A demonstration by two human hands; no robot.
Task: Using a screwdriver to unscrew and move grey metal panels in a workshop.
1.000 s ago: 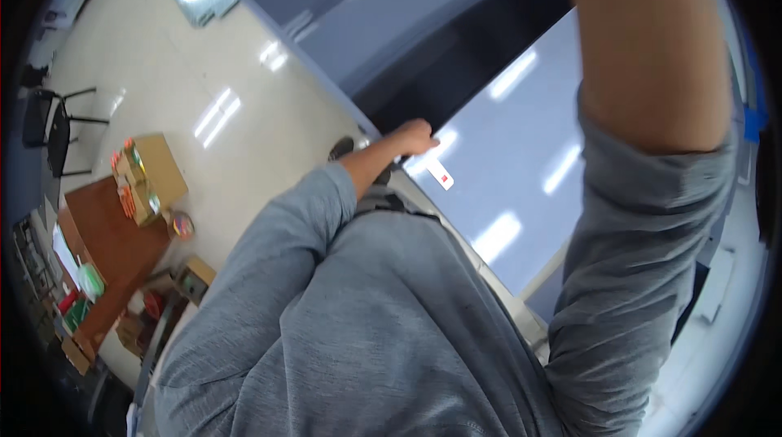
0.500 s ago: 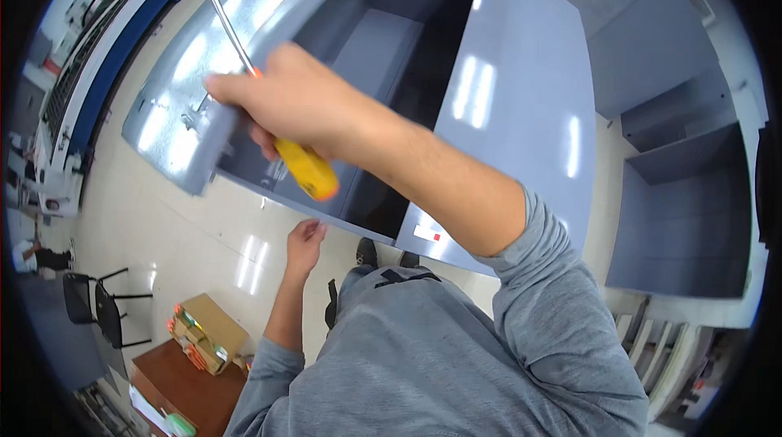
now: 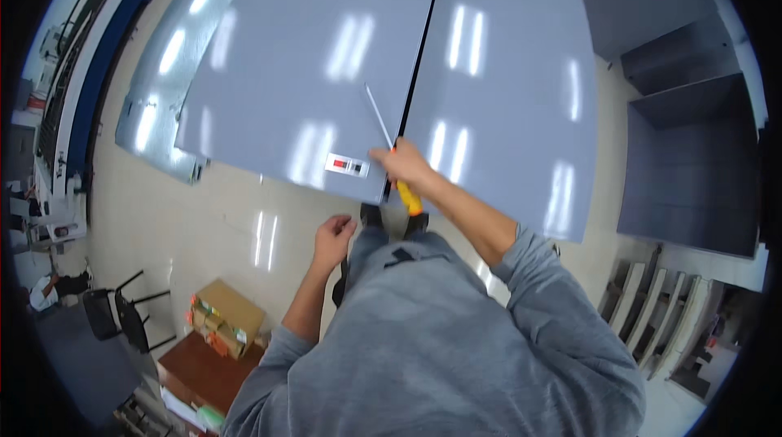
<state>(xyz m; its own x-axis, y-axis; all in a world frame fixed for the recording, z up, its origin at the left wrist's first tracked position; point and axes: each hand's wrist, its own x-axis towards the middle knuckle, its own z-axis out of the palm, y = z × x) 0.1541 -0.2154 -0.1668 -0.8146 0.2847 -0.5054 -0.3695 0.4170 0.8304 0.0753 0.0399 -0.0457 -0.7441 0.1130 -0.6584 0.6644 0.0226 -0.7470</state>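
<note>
A large grey metal cabinet lies in front of me with its left door (image 3: 269, 54) and right door (image 3: 521, 103) facing up, a narrow dark gap between them. My right hand (image 3: 405, 164) is closed around a screwdriver (image 3: 410, 199) with a yellow handle, its long metal shaft slanting up over the left door by the gap. A small white rectangle with red and black parts (image 3: 346, 164) sits on the left door, beside that hand. Off the near edge hovers my left hand (image 3: 334, 240), fingers curled together; whether they hold anything is hidden.
A shiny metal panel (image 3: 155, 103) lies beyond the cabinet's left side. On the lower left, a cardboard box (image 3: 232, 307) stands on a brown table (image 3: 204, 372), near black chairs (image 3: 134, 315). To the right is an open grey cabinet shell (image 3: 692, 168).
The left door, which stood open showing the dark interior, now lies shut level with the right one. My right hand has come down and right with the screwdriver, to the gap's near end.
</note>
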